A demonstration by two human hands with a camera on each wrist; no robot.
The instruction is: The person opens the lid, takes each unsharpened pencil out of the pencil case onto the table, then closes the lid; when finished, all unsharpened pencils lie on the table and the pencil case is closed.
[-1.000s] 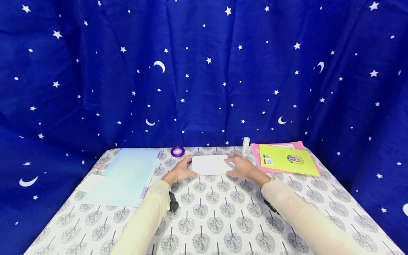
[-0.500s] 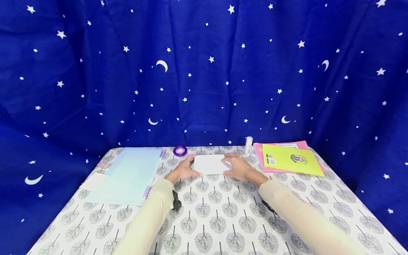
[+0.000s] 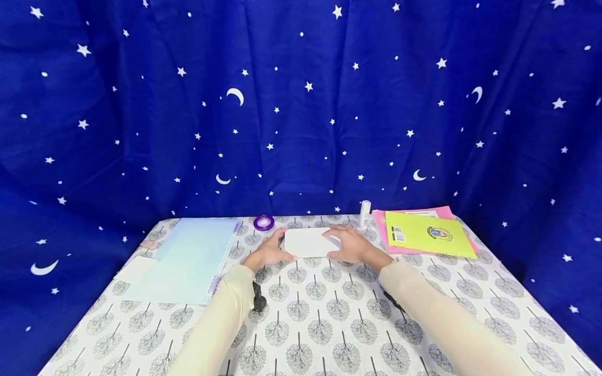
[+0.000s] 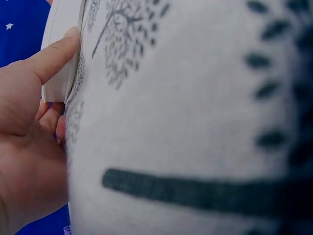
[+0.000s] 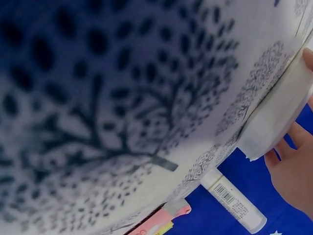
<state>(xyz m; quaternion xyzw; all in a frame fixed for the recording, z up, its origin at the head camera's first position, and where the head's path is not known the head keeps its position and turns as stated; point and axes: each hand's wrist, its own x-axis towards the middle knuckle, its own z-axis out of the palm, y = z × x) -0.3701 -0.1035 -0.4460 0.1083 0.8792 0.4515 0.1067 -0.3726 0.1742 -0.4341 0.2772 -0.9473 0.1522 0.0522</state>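
A white, flat rectangular box (image 3: 304,243) lies on the patterned tablecloth between both hands. At its left end, the left hand (image 3: 269,250) grips it, thumb along the near edge and fingers behind. The left wrist view shows that thumb laid across the side of the box (image 4: 58,83). Opposite, the right hand (image 3: 352,247) holds the right end, fingertips over the top and thumb at the near edge. In the right wrist view, fingers of the right hand (image 5: 296,169) reach round the white box (image 5: 276,107), whose far part is cut off by the frame.
A purple roll (image 3: 256,224) stands behind the left hand, a white tube with a barcode (image 5: 234,201) behind the right. Pale blue spiral notebooks (image 3: 183,261) and a white sheet (image 3: 135,270) lie left. A yellow booklet (image 3: 411,235) on pink ones (image 3: 380,230) lies right.
The right hand has shifted slightly left, its fingers further over the box. The left hand stays at the left end. The head view has swayed a little.
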